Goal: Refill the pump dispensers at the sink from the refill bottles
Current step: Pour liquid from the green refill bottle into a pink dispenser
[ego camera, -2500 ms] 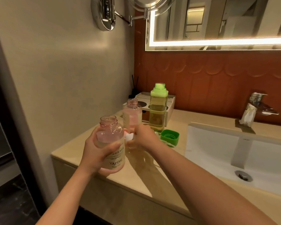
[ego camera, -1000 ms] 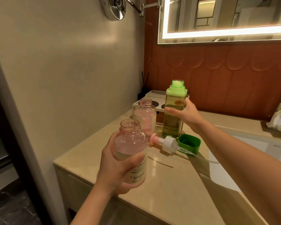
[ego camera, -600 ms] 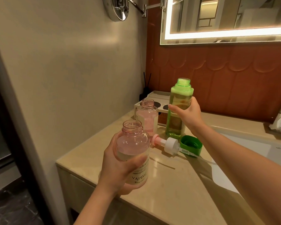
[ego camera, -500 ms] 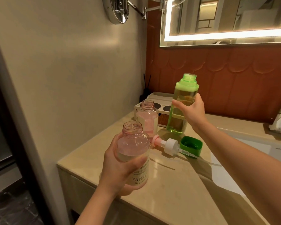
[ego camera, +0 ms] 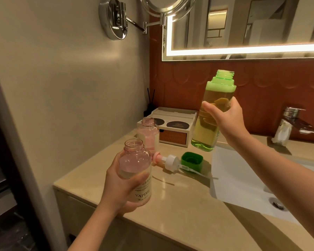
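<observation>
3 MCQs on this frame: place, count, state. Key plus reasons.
1. The green cap sits, relative to the pump head in view: A right B left C on top
2. Pink bottles showing: A one B two C three
3. The green refill bottle is: A capped, standing B lying sideways C uncapped, lifted off the counter
Key: 1 A, it lies at the pump's right. 2 B, held pink bottle in left hand, standing pink bottle behind it. 3 C, right hand grips it midair, neck open.
</observation>
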A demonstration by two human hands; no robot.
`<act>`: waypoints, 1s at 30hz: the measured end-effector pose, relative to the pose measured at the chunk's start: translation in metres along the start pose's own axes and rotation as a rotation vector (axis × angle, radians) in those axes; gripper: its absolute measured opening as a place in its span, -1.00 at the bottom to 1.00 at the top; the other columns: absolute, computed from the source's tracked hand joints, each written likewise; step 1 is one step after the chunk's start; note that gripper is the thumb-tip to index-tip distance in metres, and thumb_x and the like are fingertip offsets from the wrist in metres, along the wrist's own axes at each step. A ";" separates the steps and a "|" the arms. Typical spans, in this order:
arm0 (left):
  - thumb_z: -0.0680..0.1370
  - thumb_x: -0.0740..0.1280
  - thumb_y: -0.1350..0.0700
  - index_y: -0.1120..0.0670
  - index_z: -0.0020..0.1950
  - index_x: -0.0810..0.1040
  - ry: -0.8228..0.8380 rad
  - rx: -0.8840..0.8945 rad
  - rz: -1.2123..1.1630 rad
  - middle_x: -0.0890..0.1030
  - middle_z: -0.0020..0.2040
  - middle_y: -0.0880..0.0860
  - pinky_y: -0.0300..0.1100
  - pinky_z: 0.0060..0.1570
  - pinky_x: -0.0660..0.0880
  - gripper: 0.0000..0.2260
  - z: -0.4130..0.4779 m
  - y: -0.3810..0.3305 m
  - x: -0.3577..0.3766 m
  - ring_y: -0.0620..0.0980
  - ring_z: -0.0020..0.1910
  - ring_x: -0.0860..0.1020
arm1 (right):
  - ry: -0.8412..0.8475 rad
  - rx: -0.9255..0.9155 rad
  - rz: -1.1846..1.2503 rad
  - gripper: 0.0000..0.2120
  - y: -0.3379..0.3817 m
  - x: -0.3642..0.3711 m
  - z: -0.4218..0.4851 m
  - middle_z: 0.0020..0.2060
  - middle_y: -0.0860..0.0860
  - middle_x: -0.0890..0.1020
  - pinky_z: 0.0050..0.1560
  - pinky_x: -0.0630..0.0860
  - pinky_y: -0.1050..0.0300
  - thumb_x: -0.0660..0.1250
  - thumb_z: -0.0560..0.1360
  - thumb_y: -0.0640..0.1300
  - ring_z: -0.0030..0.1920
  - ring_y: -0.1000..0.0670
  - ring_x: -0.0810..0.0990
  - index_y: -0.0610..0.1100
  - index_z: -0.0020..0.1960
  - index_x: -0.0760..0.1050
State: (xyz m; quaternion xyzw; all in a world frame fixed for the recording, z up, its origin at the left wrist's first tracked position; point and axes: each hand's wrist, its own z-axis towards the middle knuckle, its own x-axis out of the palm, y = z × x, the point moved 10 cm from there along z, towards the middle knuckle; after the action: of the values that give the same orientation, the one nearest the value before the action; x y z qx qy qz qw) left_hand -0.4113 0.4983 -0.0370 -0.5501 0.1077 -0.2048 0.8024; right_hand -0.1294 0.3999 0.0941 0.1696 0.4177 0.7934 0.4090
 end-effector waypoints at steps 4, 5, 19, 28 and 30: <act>0.00 0.50 -0.08 -0.14 0.08 0.46 0.028 0.001 0.007 0.59 0.04 -0.06 -0.26 -0.13 0.53 -0.35 -0.009 -0.005 0.018 -0.21 -0.01 0.58 | 0.067 0.003 -0.053 -0.55 0.015 -0.023 -0.028 -0.02 0.08 0.55 -0.13 0.51 0.24 0.45 0.36 0.01 0.02 0.07 0.56 -0.03 0.16 0.36; 0.00 0.49 -0.08 -0.13 0.08 0.46 0.033 0.011 0.016 0.58 0.04 -0.07 -0.36 -0.18 0.52 -0.35 -0.013 -0.008 0.025 -0.27 -0.03 0.57 | 0.092 0.000 -0.070 -0.55 0.019 -0.030 -0.037 -0.02 0.07 0.56 -0.13 0.51 0.23 0.45 0.36 -0.01 0.01 0.08 0.56 -0.05 0.16 0.36; 0.02 0.50 -0.13 -0.10 0.16 0.45 0.156 -0.008 -0.037 0.63 0.02 -0.15 -0.34 -0.10 0.50 -0.29 -0.069 -0.012 0.141 -0.21 0.02 0.58 | 0.226 0.039 -0.188 -0.26 0.041 -0.104 -0.128 0.02 0.04 0.58 -0.03 0.53 0.13 0.45 0.11 0.10 0.02 0.07 0.58 0.00 0.24 0.33; 0.03 0.49 -0.16 -0.08 0.20 0.42 0.148 0.037 -0.026 0.58 0.09 -0.08 -0.35 -0.04 0.50 -0.25 -0.079 -0.019 0.164 -0.14 0.08 0.56 | 0.328 -0.039 -0.351 -0.37 0.036 -0.129 -0.147 0.00 0.15 0.55 -0.05 0.56 0.16 0.55 0.18 0.15 -0.02 0.16 0.55 0.19 0.15 0.33; 0.03 0.49 -0.18 -0.02 0.26 0.40 0.150 0.051 -0.006 0.58 0.11 -0.07 -0.30 0.01 0.49 -0.18 -0.080 -0.021 0.167 -0.11 0.11 0.55 | 0.346 -0.056 -0.371 -0.34 0.035 -0.131 -0.150 -0.01 0.15 0.56 -0.06 0.56 0.19 0.55 0.18 0.12 -0.03 0.17 0.55 0.14 0.19 0.33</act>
State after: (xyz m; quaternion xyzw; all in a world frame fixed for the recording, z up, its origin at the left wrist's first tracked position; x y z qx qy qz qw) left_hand -0.2989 0.3500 -0.0389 -0.5128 0.1607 -0.2506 0.8052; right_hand -0.1592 0.2072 0.0424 -0.0598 0.4832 0.7335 0.4744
